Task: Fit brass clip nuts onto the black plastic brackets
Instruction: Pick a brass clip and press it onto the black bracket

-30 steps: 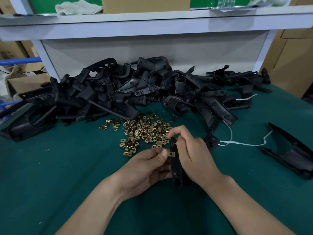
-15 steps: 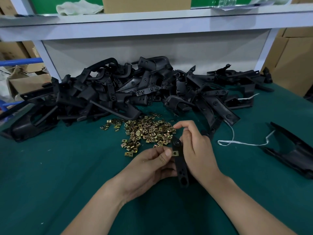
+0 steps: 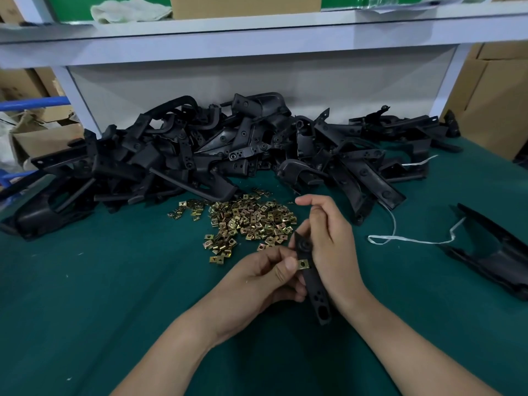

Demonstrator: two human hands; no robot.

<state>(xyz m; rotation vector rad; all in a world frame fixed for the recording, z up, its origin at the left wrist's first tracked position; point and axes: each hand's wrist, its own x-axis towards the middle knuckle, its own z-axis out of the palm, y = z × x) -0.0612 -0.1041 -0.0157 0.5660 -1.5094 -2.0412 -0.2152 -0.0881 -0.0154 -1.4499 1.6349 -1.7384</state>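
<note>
Evidently mid-fitting, six o'clock of the nut heap (image 3: pixel 248 221), the left hand (image 3: pixel 257 278) pinches a square brass clip nut (image 3: pixel 303 264) onto the long black plastic bracket (image 3: pixel 313 287) the right hand (image 3: pixel 328 241) grips, wanting a firm push.

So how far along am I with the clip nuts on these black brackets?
Looks early. Done: perhaps only the lone bracket set apart on the right; whether it carries nuts I cannot tell. In hand: the right hand holds a bracket while the left hand pinches a clip nut at its edge. Left: the heap of brackets and the pile of nuts behind.
</note>
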